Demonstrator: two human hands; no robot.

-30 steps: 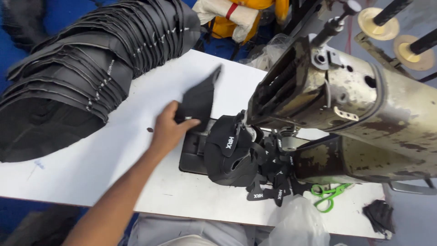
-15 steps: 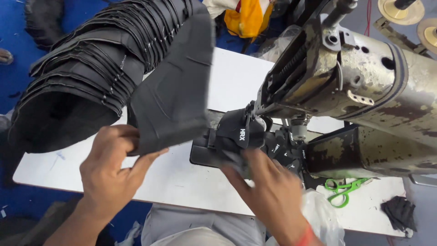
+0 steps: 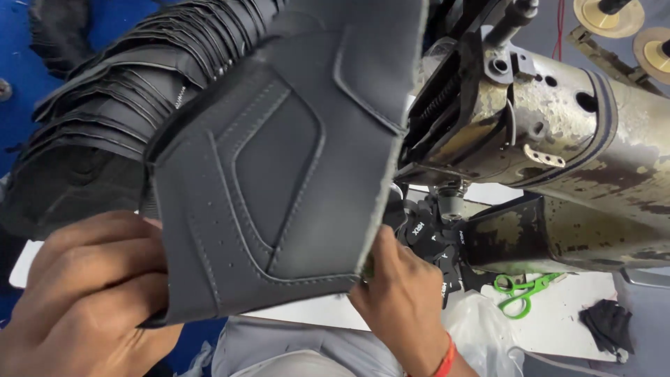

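Light: bright, even, from overhead | Glare: soft sheen on the stitched black leather panel, dull shine on the worn sewing machine body | Shadows: deep under the machine arm, black pieces there hard to read | Focus: panel sharp, left hand slightly soft | White worktop near blown out | Edges: mild wide-angle stretch.

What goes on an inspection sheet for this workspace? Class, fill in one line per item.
Surface: white table, mostly covered.
Job's things: stitched black panel, held up; worn sewing machine.
Clutter: stack of black panels, small black labels, green scissors, black scrap, plastic bag.
Hands: left hand grips the panel's lower left edge; right hand touches its lower right edge.
Cables: nothing seen.
Surroundings: blue floor, thread spools.
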